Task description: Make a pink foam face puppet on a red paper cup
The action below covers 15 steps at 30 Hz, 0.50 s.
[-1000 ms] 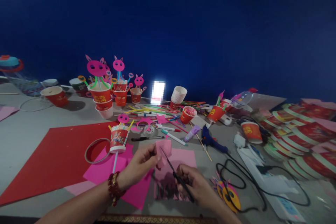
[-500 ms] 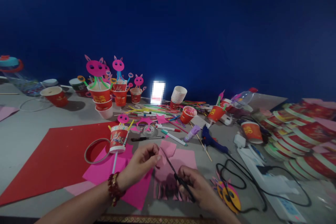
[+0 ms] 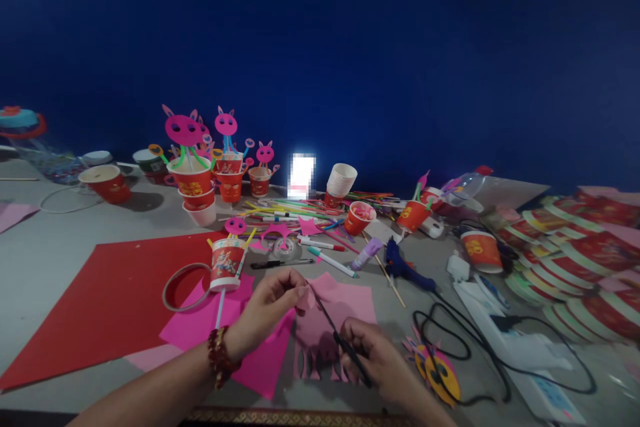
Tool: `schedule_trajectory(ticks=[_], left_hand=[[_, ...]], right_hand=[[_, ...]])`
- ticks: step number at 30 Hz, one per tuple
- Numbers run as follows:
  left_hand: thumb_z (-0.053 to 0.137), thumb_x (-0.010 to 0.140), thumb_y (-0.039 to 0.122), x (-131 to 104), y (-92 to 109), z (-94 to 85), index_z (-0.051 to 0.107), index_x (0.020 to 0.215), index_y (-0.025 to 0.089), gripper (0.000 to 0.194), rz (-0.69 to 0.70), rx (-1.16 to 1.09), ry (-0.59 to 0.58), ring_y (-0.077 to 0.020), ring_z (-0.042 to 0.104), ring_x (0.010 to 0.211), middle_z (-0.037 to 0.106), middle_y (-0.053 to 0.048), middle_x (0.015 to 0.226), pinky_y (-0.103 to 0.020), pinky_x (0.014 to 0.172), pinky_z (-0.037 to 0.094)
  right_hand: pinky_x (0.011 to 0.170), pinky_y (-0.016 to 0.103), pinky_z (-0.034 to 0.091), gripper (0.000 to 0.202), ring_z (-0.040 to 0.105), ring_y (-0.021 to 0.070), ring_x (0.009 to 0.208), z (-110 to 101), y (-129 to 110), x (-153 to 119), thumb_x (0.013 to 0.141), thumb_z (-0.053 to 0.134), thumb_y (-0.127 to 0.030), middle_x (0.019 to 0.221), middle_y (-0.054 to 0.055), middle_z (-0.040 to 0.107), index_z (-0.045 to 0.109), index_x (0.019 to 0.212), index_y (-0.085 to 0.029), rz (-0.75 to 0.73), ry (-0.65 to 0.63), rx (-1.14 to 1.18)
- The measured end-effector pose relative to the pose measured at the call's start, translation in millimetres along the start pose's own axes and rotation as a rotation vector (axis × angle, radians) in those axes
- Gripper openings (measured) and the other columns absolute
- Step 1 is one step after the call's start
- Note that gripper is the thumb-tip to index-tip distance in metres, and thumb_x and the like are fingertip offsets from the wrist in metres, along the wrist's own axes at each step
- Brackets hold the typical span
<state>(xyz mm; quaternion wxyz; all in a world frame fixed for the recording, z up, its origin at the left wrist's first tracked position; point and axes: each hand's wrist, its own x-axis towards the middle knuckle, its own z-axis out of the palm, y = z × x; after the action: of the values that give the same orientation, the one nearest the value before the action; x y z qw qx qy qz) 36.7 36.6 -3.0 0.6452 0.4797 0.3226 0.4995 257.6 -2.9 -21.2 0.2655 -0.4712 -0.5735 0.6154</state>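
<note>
A dark blue wall is rising behind a grey table that is carrying paper, cups and pens. A small pink piece is sitting between the two hands, at the left fingertips and against the blades of the scissors. Trimming this piece appears to be the step in hand, though whether the blades are biting or only resting on the edge I cannot tell. The next move probably calls for a steady left pinch and a slow turn of the paper into the blades — the piece is small, and the fingertips are sitting close to the tips.

The left hand is pinching the piece between thumb and fingers, the other fingers curling in. The right hand is closing round the scissors' handles and pointing the blades away and to the left.

Under and between the hands a pink sheet is lying flat, its near edge showing cut gaps. Left of it, partly under the left wrist, magenta paper is spreading out; a cup is standing beyond that wrist — just beside a tape ring. Beyond the left hand a black pen is lying; beyond the right, a glue stick and a glue gun are resting.
</note>
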Motion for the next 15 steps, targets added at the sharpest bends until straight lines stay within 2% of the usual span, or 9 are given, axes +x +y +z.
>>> schedule_trajectory(ticks=[5,10,15], left_hand=[[0.067,0.086,0.043,-6,-7,3.4,0.062,0.085,0.016,0.027,-0.065,0.026,-0.052,-0.0118,0.055,0.062,0.06,0.0,0.068,-0.023,0.059,0.043],[0.069,0.084,0.041,-6,-6,5.6,0.059,0.072,0.017,0.029,-0.065,-0.014,0.018,-0.0111,0.053,0.06,0.06,0.0,0.067,-0.023,0.058,0.043],[0.067,0.086,0.04,-5,-2,4.4,0.059,0.072,0.017,0.028,-0.033,0.074,-0.04,-0.0116,0.052,0.062,0.056,0.001,0.068,-0.022,0.059,0.042]], right_hand=[[0.042,0.018,0.032,0.039,0.043,0.0076,0.044,4,13,2,0.076,0.071,-0.044,0.053,-0.008,0.045,0.04,0.067,-0.023,-0.031,0.083,-0.053],[0.043,0.018,0.033,0.042,0.041,0.0075,0.044,9,15,2,0.077,0.071,-0.047,0.053,-0.009,0.042,0.038,0.066,-0.023,-0.038,0.093,-0.022],[0.046,0.019,0.036,0.048,0.043,0.0074,0.045,13,5,3,0.073,0.073,-0.055,0.056,-0.009,0.041,0.037,0.066,-0.023,-0.041,0.073,-0.027]])
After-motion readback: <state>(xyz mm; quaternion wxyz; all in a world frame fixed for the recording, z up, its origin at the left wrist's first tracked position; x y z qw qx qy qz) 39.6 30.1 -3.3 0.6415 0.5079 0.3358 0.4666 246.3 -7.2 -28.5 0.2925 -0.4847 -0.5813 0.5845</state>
